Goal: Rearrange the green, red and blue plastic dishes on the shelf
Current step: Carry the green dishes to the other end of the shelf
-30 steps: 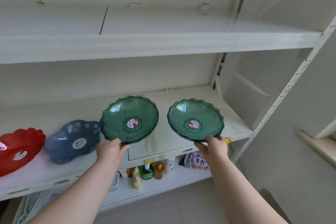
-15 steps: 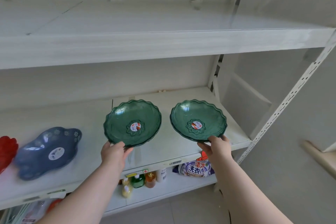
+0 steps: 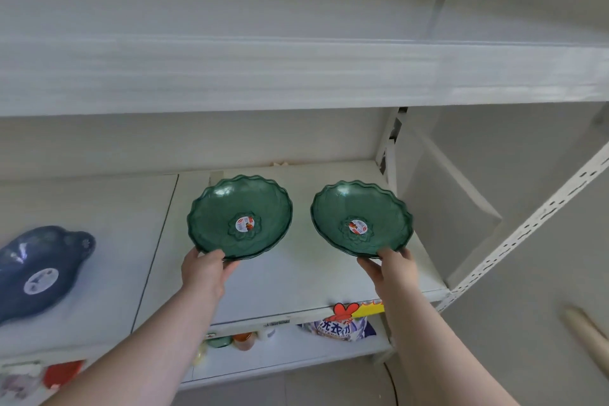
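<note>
1. Two green dishes of the same make are held side by side over the middle shelf (image 3: pixel 296 277). Each is round, translucent dark green plastic with a scalloped rim, a moulded flower at the centre and a small round sticker on it.
2. The left green dish (image 3: pixel 240 217) is tilted with its inside towards the camera. The left hand (image 3: pixel 205 270) pinches its near rim, thumb on the inner side and fingers underneath, so the dish stands up and away from the hand.
3. The right green dish (image 3: pixel 361 218) is tilted the same way. The right hand (image 3: pixel 390 269) grips its near rim at the lower right, with the dish above the hand.
4. The two dishes are just beside each other, with a narrow gap between their rims; whether either one touches the shelf cannot be told.
5. A blue dish (image 3: pixel 41 269) with a lobed outline and a white sticker lies on the same shelf, well to the left of the left hand.
6. On the lower shelf (image 3: pixel 290 353) stand small bottles and a detergent bag (image 3: pixel 339 328).
</note>
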